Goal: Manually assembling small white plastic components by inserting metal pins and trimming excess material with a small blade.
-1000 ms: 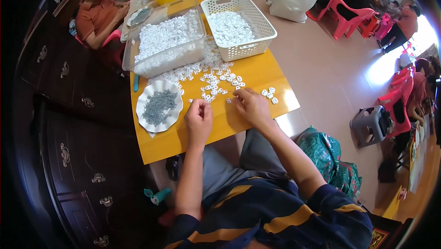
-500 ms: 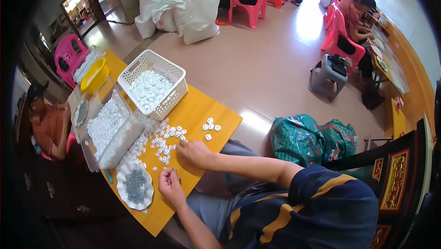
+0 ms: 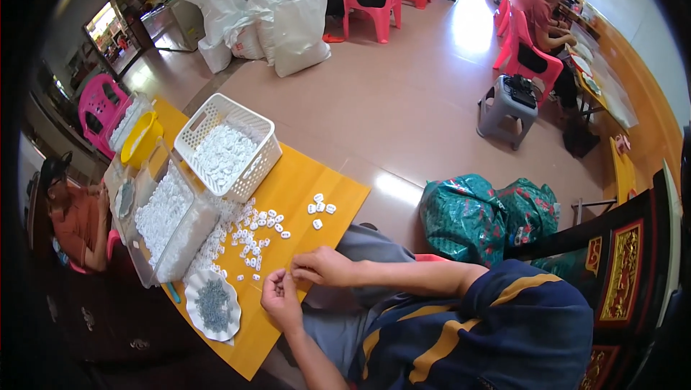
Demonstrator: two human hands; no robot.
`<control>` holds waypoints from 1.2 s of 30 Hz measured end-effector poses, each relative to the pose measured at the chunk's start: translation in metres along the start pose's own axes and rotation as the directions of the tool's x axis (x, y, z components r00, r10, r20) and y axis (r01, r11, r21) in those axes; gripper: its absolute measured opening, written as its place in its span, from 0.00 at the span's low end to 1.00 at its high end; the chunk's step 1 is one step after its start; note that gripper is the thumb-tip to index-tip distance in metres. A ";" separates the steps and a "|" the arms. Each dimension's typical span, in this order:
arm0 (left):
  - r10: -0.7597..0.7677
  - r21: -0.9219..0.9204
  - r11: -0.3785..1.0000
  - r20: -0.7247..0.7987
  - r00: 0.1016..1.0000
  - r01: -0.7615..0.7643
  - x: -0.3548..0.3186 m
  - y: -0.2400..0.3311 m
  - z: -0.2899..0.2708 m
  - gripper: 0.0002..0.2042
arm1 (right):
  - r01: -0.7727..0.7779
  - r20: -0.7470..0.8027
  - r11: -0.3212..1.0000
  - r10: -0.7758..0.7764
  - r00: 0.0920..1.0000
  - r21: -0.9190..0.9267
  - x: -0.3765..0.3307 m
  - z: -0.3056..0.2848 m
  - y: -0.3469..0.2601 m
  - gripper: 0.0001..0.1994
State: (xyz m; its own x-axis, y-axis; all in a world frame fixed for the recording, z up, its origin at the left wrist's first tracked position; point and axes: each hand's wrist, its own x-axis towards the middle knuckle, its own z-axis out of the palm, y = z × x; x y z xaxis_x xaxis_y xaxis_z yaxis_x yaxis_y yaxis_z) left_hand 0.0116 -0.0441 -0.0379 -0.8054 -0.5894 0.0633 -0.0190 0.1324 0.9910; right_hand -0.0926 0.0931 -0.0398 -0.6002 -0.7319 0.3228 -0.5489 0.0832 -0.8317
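Observation:
My left hand (image 3: 281, 304) and my right hand (image 3: 322, 266) meet over the near edge of the yellow table (image 3: 317, 174). The fingertips of both are pinched close together; whatever they hold is too small to make out. Left of them stands a white wavy-rimmed plate (image 3: 232, 320) heaped with small grey screw-like pieces (image 3: 213, 304). Beyond my hands lie scattered small white plastic pieces (image 3: 248, 242) with dark holes. Several similar pieces (image 3: 317, 209) sit apart near the table's right edge.
A clear bin (image 3: 183, 242) and a white basket (image 3: 272, 151) hold heaps of white parts. Behind them is a yellow bowl (image 3: 140, 147). Green bags (image 3: 461, 217) and a grey stool (image 3: 507, 113) stand on the floor. A person (image 3: 75, 210) sits at left; others work at far right.
My right hand has drawn back from the scattered white pieces to my left hand. The fingertips now meet. The view has shifted slightly.

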 end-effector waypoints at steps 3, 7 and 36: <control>0.011 0.004 1.000 0.070 0.997 -0.012 -0.004 -0.006 0.005 0.04 | -0.117 -0.049 0.969 0.131 0.990 0.218 -0.019 -0.004 0.000 0.07; -0.043 -0.003 0.999 0.139 0.989 0.044 -0.008 0.003 0.021 0.03 | -0.114 -0.166 0.967 0.155 0.974 0.229 -0.027 -0.011 0.007 0.07; -0.059 -0.195 0.978 0.063 0.996 0.071 -0.022 0.007 0.043 0.03 | -0.447 0.232 0.523 0.426 0.874 0.726 -0.048 -0.035 0.017 0.05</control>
State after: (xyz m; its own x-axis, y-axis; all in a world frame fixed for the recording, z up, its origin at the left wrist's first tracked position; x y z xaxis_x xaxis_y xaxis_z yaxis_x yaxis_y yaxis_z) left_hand 0.0042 0.0039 -0.0374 -0.8386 -0.5447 -0.0031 0.0402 -0.0676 0.9969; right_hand -0.0933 0.1529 -0.0533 -0.6238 -0.7612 -0.1772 0.4040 -0.1199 -0.9069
